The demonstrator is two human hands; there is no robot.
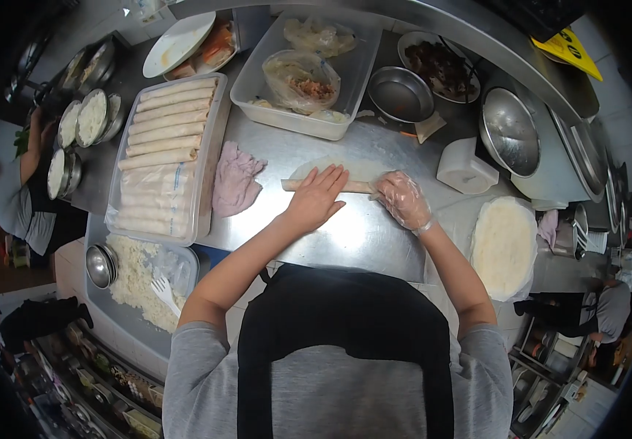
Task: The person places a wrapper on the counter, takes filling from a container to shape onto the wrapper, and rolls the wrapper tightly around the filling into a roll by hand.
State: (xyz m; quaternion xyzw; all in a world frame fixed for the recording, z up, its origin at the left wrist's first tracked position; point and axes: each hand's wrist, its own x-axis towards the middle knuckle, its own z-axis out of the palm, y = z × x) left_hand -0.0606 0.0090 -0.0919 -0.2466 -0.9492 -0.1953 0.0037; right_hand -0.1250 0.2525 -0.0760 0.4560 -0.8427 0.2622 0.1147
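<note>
A long, thin spring roll (292, 185) lies across the steel worktop, partly rolled in a pale, translucent wrapper (330, 165) that spreads behind it. My bare left hand (318, 196) rests flat on the roll's middle, fingers outstretched. At the roll's right end, my right hand (405, 202), in a clear plastic glove, has its fingers bent and closed around the end. A crumpled pink cloth (237, 179) lies left of my left hand. Further left, a plastic tub (222, 102) holds several finished rolls (171, 117), some under clear plastic.
Behind the roll stands a clear bin (286, 123) with bagged filling (308, 88). Steel bowls (401, 94) (510, 132) and a white container (466, 167) stand at right, near a stack of round wrappers (505, 245). A rice-like tray (184, 252) sits lower left. Another person (23, 190) works at far left.
</note>
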